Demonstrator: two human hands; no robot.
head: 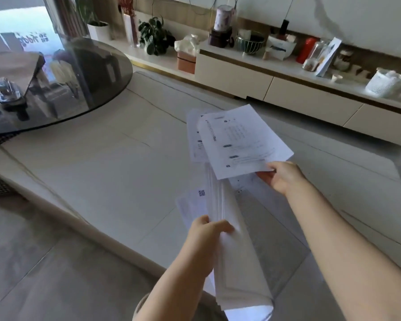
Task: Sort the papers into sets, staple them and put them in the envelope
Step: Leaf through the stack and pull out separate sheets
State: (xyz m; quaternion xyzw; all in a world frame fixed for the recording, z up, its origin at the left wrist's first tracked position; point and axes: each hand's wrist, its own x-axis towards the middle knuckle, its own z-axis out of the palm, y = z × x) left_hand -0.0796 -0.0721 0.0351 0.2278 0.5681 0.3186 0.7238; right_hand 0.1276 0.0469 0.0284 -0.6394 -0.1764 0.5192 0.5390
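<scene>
My left hand (207,230) grips a thick stack of white printed papers (236,269) above the pale table (97,172); the stack bends and curls down toward me. My right hand (280,176) pinches the near edge of a single printed sheet (243,140), lifted a little above the stack's far end. More printed sheets (193,137) fan out beneath it. A brown envelope (9,72) lies on the dark glass turntable (83,72) at the far left. On the envelope sits a small dark object (7,89), possibly a stapler.
A low white sideboard (276,82) runs along the far wall, crowded with potted plants (154,35), jars, a red bottle (307,49), a bowl and a white basket (383,85). Grey floor tiles (28,262) lie at the lower left.
</scene>
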